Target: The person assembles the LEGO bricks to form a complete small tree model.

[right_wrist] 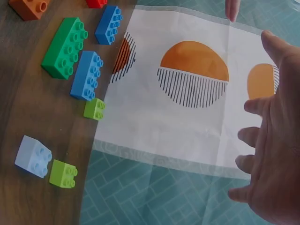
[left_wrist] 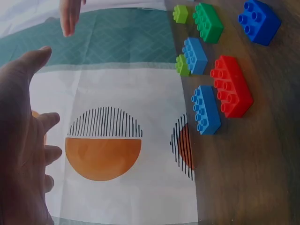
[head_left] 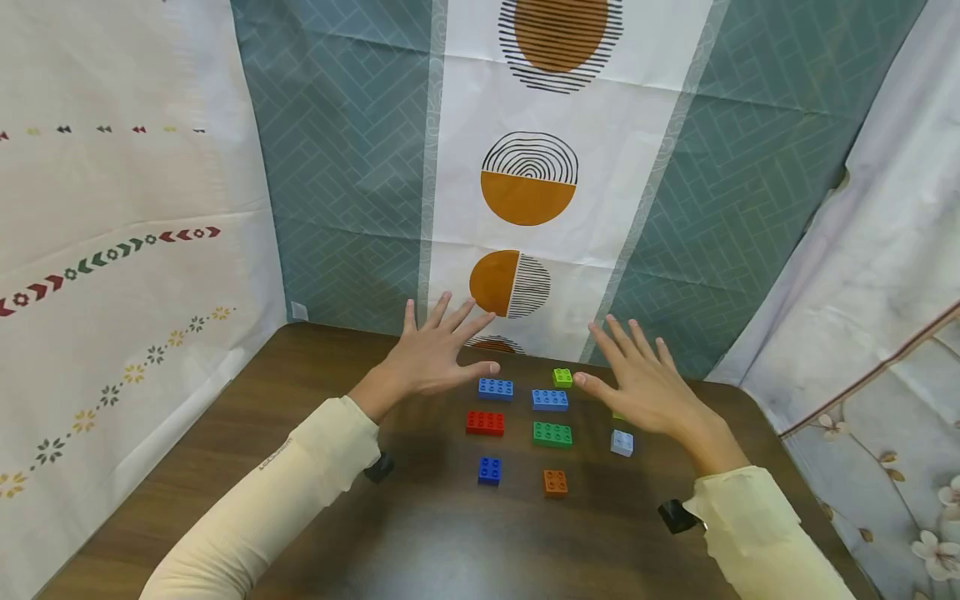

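Both hands hover above the table with fingers spread, holding nothing. The left hand [head_left: 431, 354] is nearest the left light-blue brick [head_left: 496, 389]; a red brick [head_left: 485, 422] and a dark blue brick [head_left: 489, 471] lie nearer the front. The right hand [head_left: 648, 383] overlaps a lime brick [right_wrist: 63, 174] in the head view, hiding most of it, beside a pale blue brick [head_left: 622, 442]. Between the hands lie another lime brick [head_left: 562, 377], a second light-blue brick [head_left: 550, 400], a green brick [head_left: 552, 434] and an orange brick [head_left: 555, 483].
The brown wooden table [head_left: 457, 550] carries the bricks in loose rows. A patterned teal and white cloth [head_left: 360, 208] hangs at its back edge. White cloths hang along the left [head_left: 112, 275] and right [head_left: 900, 350] sides.
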Demonstrator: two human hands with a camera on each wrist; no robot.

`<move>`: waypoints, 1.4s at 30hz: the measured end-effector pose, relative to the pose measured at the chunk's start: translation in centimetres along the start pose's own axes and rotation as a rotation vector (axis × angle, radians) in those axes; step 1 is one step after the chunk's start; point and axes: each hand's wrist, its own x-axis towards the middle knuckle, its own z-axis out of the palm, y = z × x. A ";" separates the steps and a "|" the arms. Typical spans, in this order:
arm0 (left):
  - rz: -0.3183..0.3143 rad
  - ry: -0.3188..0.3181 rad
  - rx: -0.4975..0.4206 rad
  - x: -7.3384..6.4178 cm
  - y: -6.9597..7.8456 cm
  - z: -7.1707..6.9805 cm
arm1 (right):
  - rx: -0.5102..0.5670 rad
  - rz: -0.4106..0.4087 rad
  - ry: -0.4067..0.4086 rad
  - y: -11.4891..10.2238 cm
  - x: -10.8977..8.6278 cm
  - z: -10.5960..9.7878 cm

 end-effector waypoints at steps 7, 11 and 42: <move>0.023 0.033 0.017 -0.4 -0.3 0.8 | 0.036 -0.017 -0.024 -0.2 0.1 0.9; 0.042 0.048 0.010 -0.7 -0.4 1.2 | 0.046 -0.034 -0.007 -0.3 0.1 1.1; 0.110 0.078 -0.367 -3.8 -0.3 6.5 | 0.254 -0.096 0.086 0.9 -1.7 7.2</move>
